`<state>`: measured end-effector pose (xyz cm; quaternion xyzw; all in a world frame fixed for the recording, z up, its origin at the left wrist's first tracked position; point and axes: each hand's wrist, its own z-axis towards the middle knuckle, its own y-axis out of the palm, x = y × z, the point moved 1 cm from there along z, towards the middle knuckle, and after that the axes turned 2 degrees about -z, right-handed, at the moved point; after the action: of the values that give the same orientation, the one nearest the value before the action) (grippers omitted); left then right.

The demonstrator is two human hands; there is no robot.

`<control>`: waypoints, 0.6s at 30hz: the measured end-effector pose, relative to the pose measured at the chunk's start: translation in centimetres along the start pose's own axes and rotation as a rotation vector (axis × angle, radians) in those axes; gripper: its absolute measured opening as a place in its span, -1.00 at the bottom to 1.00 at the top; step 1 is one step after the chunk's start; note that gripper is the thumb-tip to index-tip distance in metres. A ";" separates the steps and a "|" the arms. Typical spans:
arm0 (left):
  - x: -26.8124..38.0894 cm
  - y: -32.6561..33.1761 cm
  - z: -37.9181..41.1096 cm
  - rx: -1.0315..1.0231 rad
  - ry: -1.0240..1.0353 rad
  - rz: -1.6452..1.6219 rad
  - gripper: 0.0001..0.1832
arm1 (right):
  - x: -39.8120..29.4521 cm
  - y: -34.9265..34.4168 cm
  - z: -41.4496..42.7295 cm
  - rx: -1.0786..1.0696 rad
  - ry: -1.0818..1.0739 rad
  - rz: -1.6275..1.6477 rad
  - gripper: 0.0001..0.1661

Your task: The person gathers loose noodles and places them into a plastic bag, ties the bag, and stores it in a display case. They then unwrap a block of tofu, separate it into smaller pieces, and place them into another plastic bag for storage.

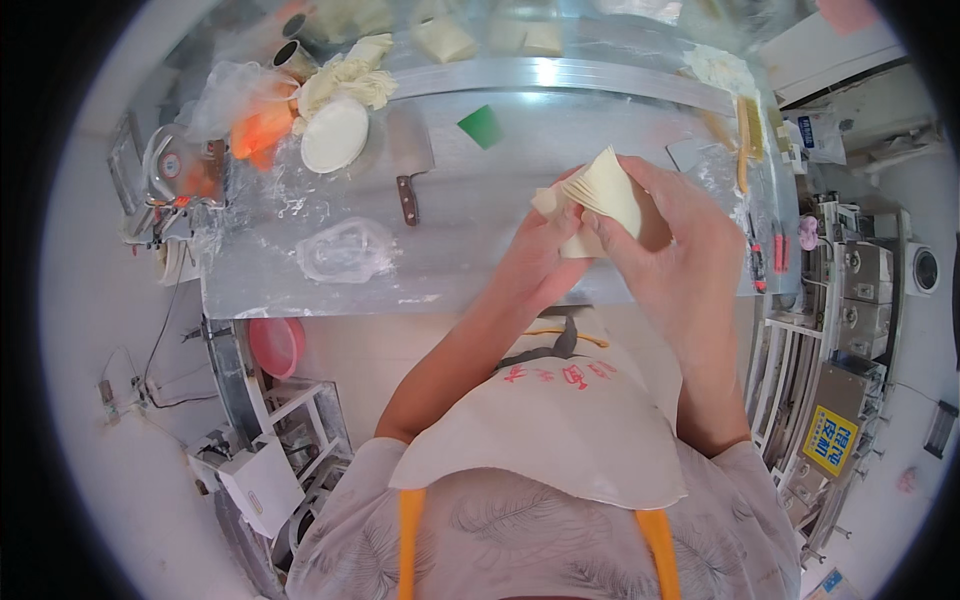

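Note:
Above the front right part of the metal worktable point(480, 240), my two hands hold a stack of thin pale dough sheets point(611, 187). The upper sheets are bent up, and their edges fan apart between my thumbs. My left hand point(544, 236) grips the stack's left side, where one pale corner sticks out past the fingers. Around the right side curls my right hand point(679, 225), its thumb on the near face of the sheets. The fingers behind the stack are partly hidden.
A cleaver point(409, 165) lies left of my hands, near a green square point(480, 126) and a floury clear plastic container point(349, 251). A round white lid point(335, 135) sits beside dough scraps point(352, 79). At the right edge are a brush point(750, 131) and a red-and-black cutter point(757, 270).

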<state>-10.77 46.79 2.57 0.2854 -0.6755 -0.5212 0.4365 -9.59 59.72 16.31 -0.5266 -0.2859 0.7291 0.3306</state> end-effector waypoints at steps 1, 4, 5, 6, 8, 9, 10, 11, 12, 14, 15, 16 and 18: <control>0.2 0.1 0.8 -0.002 -0.010 0.004 -0.41 | -0.8 -0.1 -0.4 0.040 -0.087 -0.043 -0.41; 1.1 1.6 2.4 -0.101 -0.028 0.014 -0.40 | -1.5 -0.8 -1.2 0.272 -0.205 -0.080 -0.34; 1.2 2.3 2.7 -0.150 -0.033 0.017 -0.39 | -1.7 -1.1 -1.2 0.300 -0.209 -0.076 -0.33; 1.1 2.8 3.0 -0.203 -0.031 -0.001 -0.38 | -1.8 -1.5 -1.3 0.327 -0.217 -0.076 -0.33; 1.0 3.5 3.4 -0.308 -0.029 -0.039 -0.36 | -1.9 -2.1 -1.3 0.365 -0.225 -0.081 -0.32; 0.8 3.8 3.6 -0.313 -0.037 -0.055 -0.36 | -2.0 -2.4 -1.4 0.375 -0.225 -0.088 -0.32; 0.6 4.0 3.7 -0.317 -0.046 -0.070 -0.36 | -2.0 -2.6 -1.4 0.386 -0.225 -0.096 -0.32; 0.5 4.3 3.9 -0.321 -0.055 -0.086 -0.36 | -1.9 -2.8 -1.4 0.397 -0.226 -0.091 -0.32; 0.4 4.4 3.9 -0.344 -0.052 -0.088 -0.36 | -1.8 -2.9 -1.5 0.407 -0.225 -0.084 -0.32; 0.2 4.6 4.0 -0.390 -0.043 -0.090 -0.36 | -1.7 -3.1 -1.5 0.419 -0.221 -0.077 -0.33; 0.2 4.7 4.0 -0.380 -0.057 -0.088 -0.37 | -1.7 -3.2 -1.6 0.422 -0.215 -0.076 -0.33; 0.2 4.8 3.9 -0.370 -0.070 -0.086 -0.37 | -1.7 -3.2 -1.6 0.424 -0.210 -0.074 -0.34; 0.1 5.0 3.8 -0.342 -0.086 -0.073 -0.37 | -1.6 -3.3 -1.6 0.429 -0.208 -0.063 -0.33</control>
<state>-13.86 49.88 7.07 0.2089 -0.5844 -0.6558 0.4298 -7.07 60.60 19.29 -0.3572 -0.1732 0.8128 0.4263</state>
